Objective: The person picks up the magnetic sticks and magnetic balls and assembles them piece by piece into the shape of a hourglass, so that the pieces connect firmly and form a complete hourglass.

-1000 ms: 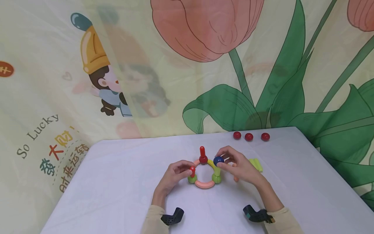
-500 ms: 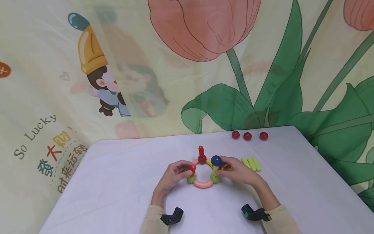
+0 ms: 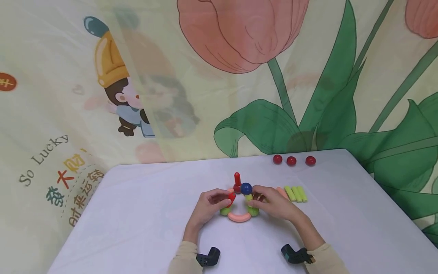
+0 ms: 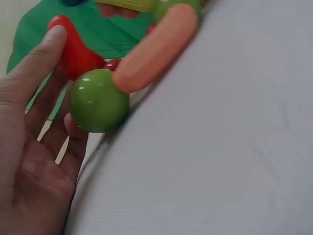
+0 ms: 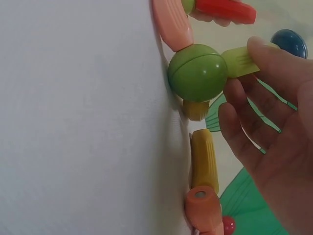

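Note:
A ring of toy building rods and balls stands on the table. My left hand (image 3: 209,205) pinches a short red rod (image 4: 78,51) that leans inward on a green ball (image 4: 100,101). With thumb and fingers my right hand (image 3: 276,201) holds a yellow-green rod (image 5: 239,62), which rises from another green ball (image 5: 198,73). A blue ball (image 3: 246,188) tops that rod. Between the two green balls curves a pink rod (image 3: 239,217) at the front. At the ring's back, a red rod (image 3: 237,178) stands upright on a red ball, partly hidden by the blue ball.
Several light green rods (image 3: 295,194) lie side by side right of the right hand. Three dark red balls (image 3: 291,161) sit along the table's back edge. In the right wrist view, a yellow rod (image 5: 203,157) and an orange piece (image 5: 203,208) lie beyond the ring.
My right hand has moved left and down from the blue ball to the yellow-green rod, with the blue ball now on top. The red rod in my left hand has tilted inward.

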### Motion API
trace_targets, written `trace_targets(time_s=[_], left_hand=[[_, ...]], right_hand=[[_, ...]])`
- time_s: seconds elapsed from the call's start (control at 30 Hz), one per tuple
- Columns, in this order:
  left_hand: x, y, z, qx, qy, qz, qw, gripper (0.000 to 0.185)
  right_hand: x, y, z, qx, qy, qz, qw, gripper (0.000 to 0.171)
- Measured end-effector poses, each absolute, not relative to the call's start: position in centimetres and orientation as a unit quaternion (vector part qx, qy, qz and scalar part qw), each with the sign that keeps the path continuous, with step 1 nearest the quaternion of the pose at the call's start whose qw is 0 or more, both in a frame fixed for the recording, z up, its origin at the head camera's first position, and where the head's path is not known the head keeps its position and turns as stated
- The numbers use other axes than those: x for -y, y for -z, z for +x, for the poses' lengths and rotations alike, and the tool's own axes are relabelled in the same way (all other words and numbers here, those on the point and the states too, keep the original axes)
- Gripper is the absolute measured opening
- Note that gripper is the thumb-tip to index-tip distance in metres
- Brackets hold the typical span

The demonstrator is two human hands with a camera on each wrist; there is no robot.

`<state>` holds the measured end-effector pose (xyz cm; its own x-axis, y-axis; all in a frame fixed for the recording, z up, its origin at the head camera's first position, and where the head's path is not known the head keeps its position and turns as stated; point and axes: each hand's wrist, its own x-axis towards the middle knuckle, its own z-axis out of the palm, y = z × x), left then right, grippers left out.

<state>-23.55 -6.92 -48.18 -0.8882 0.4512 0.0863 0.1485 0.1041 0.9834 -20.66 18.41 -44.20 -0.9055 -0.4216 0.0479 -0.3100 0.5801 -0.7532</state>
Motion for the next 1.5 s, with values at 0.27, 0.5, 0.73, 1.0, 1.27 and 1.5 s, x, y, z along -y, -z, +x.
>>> trace_targets(time_s=[0.27, 0.5, 0.73, 1.0, 1.27, 1.5], left_hand=[[6.6, 45.9, -22.3, -0.738, -0.635, 0.196, 0.119, 0.027], [6.8, 45.7, -22.3, -0.739, -0.632, 0.196, 0.130, 0.027], [6.7, 45.6, -22.4, -0.742, -0.629, 0.192, 0.130, 0.025], [6.5, 45.5, -22.5, -0.755, -0.608, 0.215, 0.118, 0.027], [6.4, 45.3, -22.4, -0.759, -0.603, 0.212, 0.124, 0.027], [6.6, 44.9, -22.3, -0.786, -0.565, 0.215, 0.126, 0.029]], right_hand=[[-18.2, 44.2, -20.6, -0.885, 0.399, -0.231, 0.064, 0.020], [-17.7, 44.3, -20.5, -0.886, 0.393, -0.238, 0.061, 0.028], [-17.6, 44.2, -20.5, -0.889, 0.385, -0.240, 0.061, 0.028], [-17.6, 44.2, -20.5, -0.886, 0.387, -0.247, 0.066, 0.027], [-17.7, 44.2, -20.4, -0.882, 0.395, -0.247, 0.072, 0.028], [-17.6, 44.3, -20.5, -0.875, 0.407, -0.247, 0.085, 0.029]])
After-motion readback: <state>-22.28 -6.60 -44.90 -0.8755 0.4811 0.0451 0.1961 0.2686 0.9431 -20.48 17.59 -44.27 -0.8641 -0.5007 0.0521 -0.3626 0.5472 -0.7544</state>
